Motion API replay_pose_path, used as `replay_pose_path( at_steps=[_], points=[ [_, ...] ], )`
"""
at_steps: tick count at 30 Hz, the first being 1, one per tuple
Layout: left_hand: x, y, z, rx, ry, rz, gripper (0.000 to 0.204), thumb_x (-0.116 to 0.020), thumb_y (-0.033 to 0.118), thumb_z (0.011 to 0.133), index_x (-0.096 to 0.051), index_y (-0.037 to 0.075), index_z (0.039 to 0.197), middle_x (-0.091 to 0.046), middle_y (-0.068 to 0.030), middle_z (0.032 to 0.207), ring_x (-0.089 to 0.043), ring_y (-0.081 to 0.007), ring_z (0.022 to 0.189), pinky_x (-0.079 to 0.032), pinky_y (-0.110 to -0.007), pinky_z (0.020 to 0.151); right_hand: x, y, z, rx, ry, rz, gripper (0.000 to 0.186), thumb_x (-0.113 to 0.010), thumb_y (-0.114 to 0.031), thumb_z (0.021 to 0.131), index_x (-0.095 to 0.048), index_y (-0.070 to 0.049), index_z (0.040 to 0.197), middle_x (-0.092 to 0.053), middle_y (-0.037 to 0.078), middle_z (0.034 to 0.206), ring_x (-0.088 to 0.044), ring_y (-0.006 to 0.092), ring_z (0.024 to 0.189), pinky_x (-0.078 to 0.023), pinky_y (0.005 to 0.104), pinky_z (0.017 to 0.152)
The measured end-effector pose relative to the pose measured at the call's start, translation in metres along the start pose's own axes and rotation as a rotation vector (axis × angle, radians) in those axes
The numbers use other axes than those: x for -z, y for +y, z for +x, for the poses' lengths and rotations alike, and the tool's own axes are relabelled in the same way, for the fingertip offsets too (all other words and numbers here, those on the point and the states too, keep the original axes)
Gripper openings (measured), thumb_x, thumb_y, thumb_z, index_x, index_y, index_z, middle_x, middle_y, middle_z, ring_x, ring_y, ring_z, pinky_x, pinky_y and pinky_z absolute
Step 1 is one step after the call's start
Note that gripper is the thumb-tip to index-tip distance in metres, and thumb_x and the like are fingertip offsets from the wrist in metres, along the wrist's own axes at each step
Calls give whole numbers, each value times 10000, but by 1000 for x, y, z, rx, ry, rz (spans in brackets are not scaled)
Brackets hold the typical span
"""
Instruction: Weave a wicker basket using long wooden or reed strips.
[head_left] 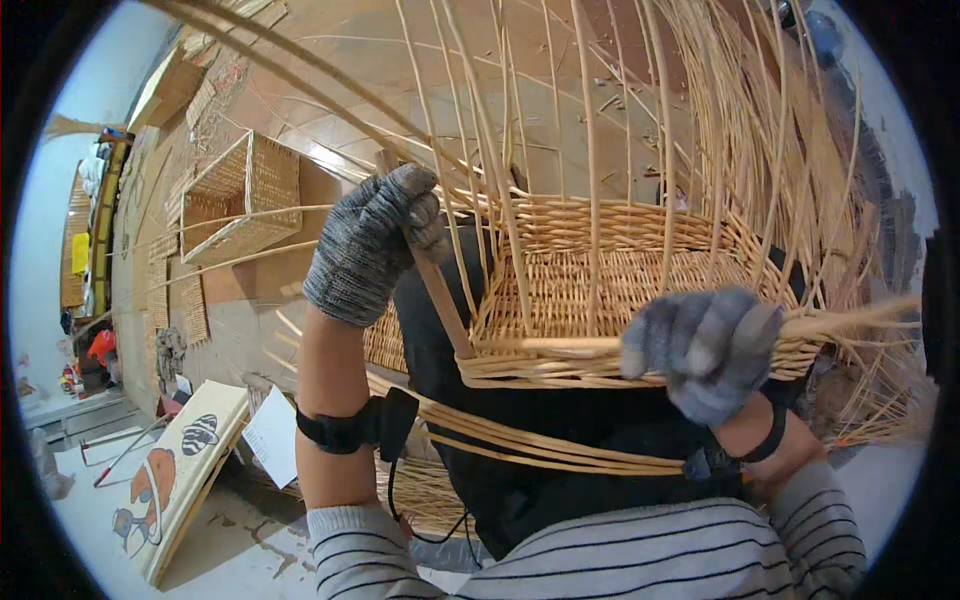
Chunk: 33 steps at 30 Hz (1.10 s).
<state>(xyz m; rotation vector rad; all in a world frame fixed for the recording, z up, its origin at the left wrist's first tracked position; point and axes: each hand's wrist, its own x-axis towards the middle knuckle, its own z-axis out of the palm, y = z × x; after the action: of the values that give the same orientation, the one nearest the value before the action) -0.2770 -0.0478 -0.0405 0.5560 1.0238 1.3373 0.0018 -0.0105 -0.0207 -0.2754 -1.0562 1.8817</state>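
Note:
A half-woven wicker basket (600, 278) rests across my lap, with long thin upright rods standing from its sides. My left hand (375, 240), in a grey knitted glove, is closed around a thick wooden corner stake (438, 295) at the basket's near left corner. Also gloved and slightly smeared by motion, my right hand (702, 345) is closed over the near rim. It grips a pale wicker rod (560, 344) that runs along this rim from the corner stake. Blurred rod ends (855, 315) stick out to the right of that hand.
A big heap of loose rods (770, 110) lies at the far right. Another woven basket (245, 195) lies on its side on the tiled floor at left. More rods (540, 445) lie across my legs. A painted board (190, 470) and a white paper sheet (271, 435) are at lower left.

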Motion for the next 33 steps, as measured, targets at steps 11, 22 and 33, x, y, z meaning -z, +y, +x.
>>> replay_pose_path(
  at_steps=[11, 22, 33],
  points=[
    [-16, 5, 7, 22, 79, 132, 258, -549, 240, 880, -535, 40, 1042, -488, -5, 719, -507, -136, 654, -455, -308, 648, 23, 17, -52, -215, -33, 167, 502, -402, -402, 925, -375, -142, 497, -397, -20, 471, -405, 173, 494, -423, 386, 703],
    [-78, -56, -44, 390, -68, 773, 405, -674, 231, 802, -537, 15, 1115, -608, -74, 997, -556, -134, 923, -459, -262, 797, 26, 10, -44, -244, -117, 206, 325, -549, -406, 853, -467, -137, 690, -443, -17, 546, -455, 144, 582, -440, 375, 703],
    [-71, -85, -53, 259, 96, 934, 294, -729, 319, 732, -626, 62, 832, -608, -37, 703, -556, -119, 658, -457, -267, 613, 98, -70, -82, -336, 378, -622, 147, -703, -131, 721, -590, -46, 762, -619, 82, 850, -574, 149, 726, -491, 275, 634]
  ],
)
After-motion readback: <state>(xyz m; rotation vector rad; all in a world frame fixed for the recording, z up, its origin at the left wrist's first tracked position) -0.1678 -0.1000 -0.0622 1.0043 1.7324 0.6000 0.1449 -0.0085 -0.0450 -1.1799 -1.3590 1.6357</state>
